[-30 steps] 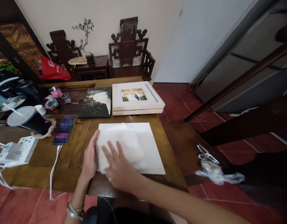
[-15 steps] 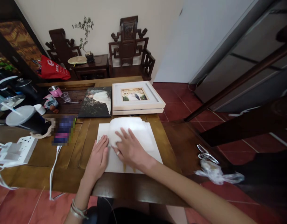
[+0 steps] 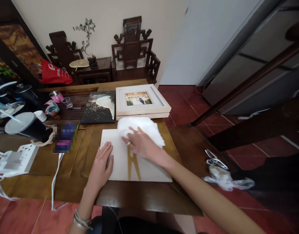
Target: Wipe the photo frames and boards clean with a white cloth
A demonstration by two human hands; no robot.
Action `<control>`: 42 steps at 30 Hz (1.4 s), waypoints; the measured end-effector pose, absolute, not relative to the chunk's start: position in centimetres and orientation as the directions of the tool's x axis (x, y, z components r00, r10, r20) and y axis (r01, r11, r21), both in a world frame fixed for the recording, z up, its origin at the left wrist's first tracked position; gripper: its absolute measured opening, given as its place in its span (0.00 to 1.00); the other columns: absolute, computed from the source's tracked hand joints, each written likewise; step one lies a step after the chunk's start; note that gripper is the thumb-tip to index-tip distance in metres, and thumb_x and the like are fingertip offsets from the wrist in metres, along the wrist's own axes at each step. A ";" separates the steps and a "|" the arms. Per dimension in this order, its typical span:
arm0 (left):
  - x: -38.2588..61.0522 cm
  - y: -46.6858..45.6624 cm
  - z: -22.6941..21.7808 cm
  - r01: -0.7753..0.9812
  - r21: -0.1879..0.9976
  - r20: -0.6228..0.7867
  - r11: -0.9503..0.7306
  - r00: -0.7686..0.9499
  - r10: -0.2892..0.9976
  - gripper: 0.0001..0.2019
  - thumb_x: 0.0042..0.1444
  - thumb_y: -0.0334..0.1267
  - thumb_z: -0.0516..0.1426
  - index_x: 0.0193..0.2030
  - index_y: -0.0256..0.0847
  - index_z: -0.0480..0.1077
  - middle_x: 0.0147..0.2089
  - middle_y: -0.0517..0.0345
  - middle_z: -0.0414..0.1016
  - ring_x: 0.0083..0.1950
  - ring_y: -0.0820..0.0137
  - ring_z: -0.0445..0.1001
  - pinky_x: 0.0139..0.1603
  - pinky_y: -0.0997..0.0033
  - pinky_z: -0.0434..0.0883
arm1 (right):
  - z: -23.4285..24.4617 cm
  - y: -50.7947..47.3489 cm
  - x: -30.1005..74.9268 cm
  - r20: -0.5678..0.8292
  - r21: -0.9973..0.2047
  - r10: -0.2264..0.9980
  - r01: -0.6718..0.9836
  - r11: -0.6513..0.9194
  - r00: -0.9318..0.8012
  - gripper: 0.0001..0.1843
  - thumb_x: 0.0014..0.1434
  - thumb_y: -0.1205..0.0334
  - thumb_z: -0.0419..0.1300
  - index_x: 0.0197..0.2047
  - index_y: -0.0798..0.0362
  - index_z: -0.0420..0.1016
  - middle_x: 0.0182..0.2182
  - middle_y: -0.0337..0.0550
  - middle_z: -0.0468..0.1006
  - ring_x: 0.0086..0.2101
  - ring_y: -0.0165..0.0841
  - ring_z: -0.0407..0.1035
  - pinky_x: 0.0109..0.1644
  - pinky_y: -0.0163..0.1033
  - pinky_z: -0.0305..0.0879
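Note:
A white board (image 3: pixel 117 169) lies on the wooden table in front of me, with a gold forked shape (image 3: pixel 131 165) on its face. My left hand (image 3: pixel 104 162) rests flat on the board's left edge, fingers stretched out. My right hand (image 3: pixel 143 143) grips a fluffy white cloth (image 3: pixel 148 125) over the board's upper part, fingers bent into it. The cloth spreads past the board's far edge toward the frames. The right hand hides the top of the gold shape.
White frames (image 3: pixel 143 112) with a photo are stacked behind the board, beside a dark picture panel (image 3: pixel 98 107). On the left are a phone (image 3: pixel 65 136), a lidded cup (image 3: pixel 27 125) and a power strip (image 3: pixel 25 159). Scissors (image 3: pixel 216 161) and a plastic bag (image 3: pixel 221 178) lie at right.
My right hand has moved the cloth away from me and to the right. More of the gold shape now shows. My left hand has stayed in place.

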State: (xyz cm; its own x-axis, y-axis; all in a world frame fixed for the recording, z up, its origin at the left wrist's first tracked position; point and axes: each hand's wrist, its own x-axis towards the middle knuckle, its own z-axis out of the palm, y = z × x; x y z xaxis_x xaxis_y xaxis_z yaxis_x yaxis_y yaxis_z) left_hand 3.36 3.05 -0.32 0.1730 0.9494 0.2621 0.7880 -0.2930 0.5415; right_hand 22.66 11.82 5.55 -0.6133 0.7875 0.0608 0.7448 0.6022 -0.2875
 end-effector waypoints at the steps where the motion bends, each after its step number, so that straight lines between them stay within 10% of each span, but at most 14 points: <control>1: 3.4 3.0 -0.4 0.786 0.545 0.263 -0.292 0.170 0.950 0.20 0.64 0.33 0.48 0.63 0.39 0.61 0.66 0.45 0.62 0.69 0.61 0.57 0.68 0.44 0.53 | 5.3 11.9 24.1 0.065 -0.288 0.806 0.762 0.580 -0.589 0.23 0.69 0.60 0.42 0.36 0.61 0.76 0.43 0.62 0.79 0.59 0.46 0.60 0.62 0.55 0.53; 12: 3.5 3.0 -0.8 0.782 0.545 0.295 -0.302 0.158 0.942 0.21 0.64 0.34 0.48 0.64 0.43 0.60 0.66 0.47 0.62 0.69 0.62 0.57 0.69 0.44 0.52 | 2.4 1.3 30.2 0.220 -0.288 0.745 0.687 0.667 -0.630 0.15 0.58 0.67 0.54 0.21 0.55 0.74 0.64 0.53 0.60 0.66 0.51 0.43 0.65 0.67 0.42; 25: 3.4 2.9 -0.5 0.792 0.528 0.295 -0.307 0.168 0.940 0.19 0.64 0.33 0.48 0.62 0.41 0.63 0.65 0.46 0.63 0.68 0.62 0.58 0.68 0.45 0.53 | 2.6 10.7 28.5 0.181 -0.181 0.765 0.744 0.643 -0.618 0.18 0.64 0.62 0.52 0.29 0.59 0.79 0.65 0.57 0.58 0.65 0.56 0.41 0.61 0.73 0.44; 35: 3.5 3.0 -0.5 0.804 0.513 0.277 -0.300 0.176 0.945 0.20 0.64 0.33 0.48 0.62 0.39 0.62 0.66 0.44 0.62 0.69 0.61 0.57 0.68 0.43 0.53 | 2.7 2.6 30.5 0.196 -0.179 0.682 0.658 0.731 -0.705 0.11 0.50 0.73 0.56 0.22 0.56 0.77 0.67 0.50 0.53 0.66 0.56 0.40 0.64 0.70 0.41; 40: 3.5 3.0 -0.5 0.802 0.520 0.277 -0.294 0.168 0.946 0.20 0.64 0.33 0.48 0.62 0.40 0.62 0.66 0.45 0.62 0.69 0.61 0.58 0.68 0.44 0.54 | 5.2 2.1 33.9 0.344 -0.198 0.784 0.776 0.599 -0.517 0.30 0.56 0.78 0.45 0.59 0.54 0.68 0.67 0.41 0.54 0.67 0.36 0.42 0.68 0.49 0.51; 42: 3.5 3.0 -0.5 0.796 0.526 0.284 -0.300 0.168 0.944 0.20 0.64 0.33 0.48 0.62 0.41 0.62 0.66 0.46 0.63 0.68 0.61 0.58 0.68 0.44 0.54 | 5.8 3.1 34.6 0.414 -0.176 0.806 0.831 0.527 -0.423 0.29 0.57 0.79 0.44 0.58 0.53 0.69 0.68 0.39 0.52 0.67 0.37 0.41 0.68 0.49 0.51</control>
State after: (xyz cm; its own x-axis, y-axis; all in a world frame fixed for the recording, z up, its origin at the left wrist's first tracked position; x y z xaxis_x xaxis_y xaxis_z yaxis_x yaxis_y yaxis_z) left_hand 3.52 3.00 -0.46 0.1679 0.9440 0.2842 0.7958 -0.2999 0.5261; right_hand 34.56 3.08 5.80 -0.4233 0.8058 0.4142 0.8315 0.5271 -0.1757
